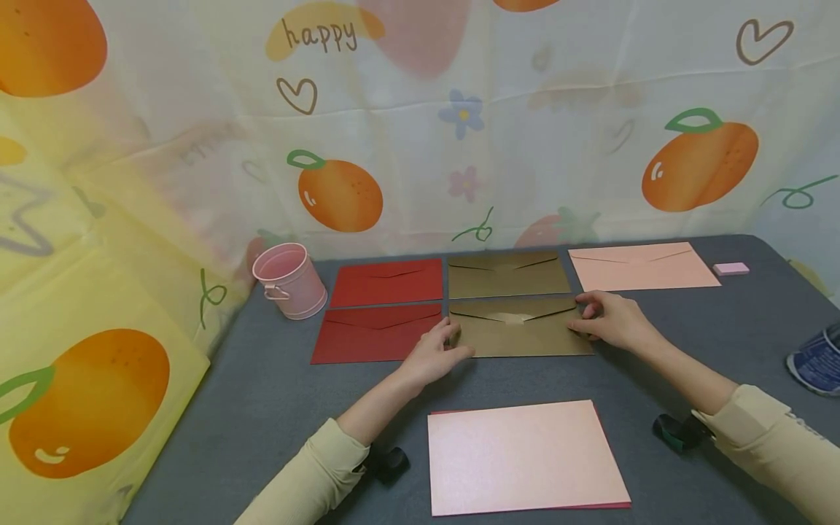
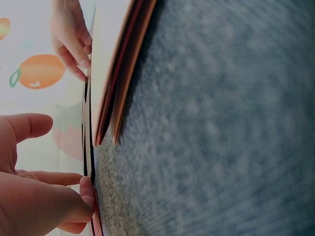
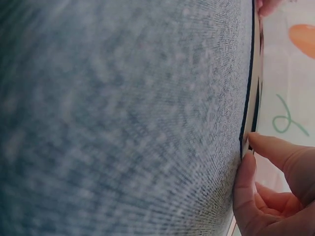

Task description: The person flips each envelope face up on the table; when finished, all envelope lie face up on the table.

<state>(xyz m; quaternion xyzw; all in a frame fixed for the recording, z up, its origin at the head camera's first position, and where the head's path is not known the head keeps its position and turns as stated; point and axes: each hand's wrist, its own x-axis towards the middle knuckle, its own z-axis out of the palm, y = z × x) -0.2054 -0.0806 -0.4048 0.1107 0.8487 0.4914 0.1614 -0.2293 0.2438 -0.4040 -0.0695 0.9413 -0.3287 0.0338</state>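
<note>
Two gold envelopes lie one behind the other at the middle of the table; the front gold envelope has a shiny patch at its flap. My left hand rests at its left edge, fingertips low by the table, thumb held out away from it. At the right edge my right hand pinches the front gold envelope between thumb and finger, fingertips close to the table surface. Left of these lie two red envelopes, a front one and a back one. The back gold envelope lies flat behind.
A pink envelope and a small pink block lie at the back right. Near me is a stack of cards or envelopes, pink on top. A pink bucket stands back left, a dark blue container at the right edge.
</note>
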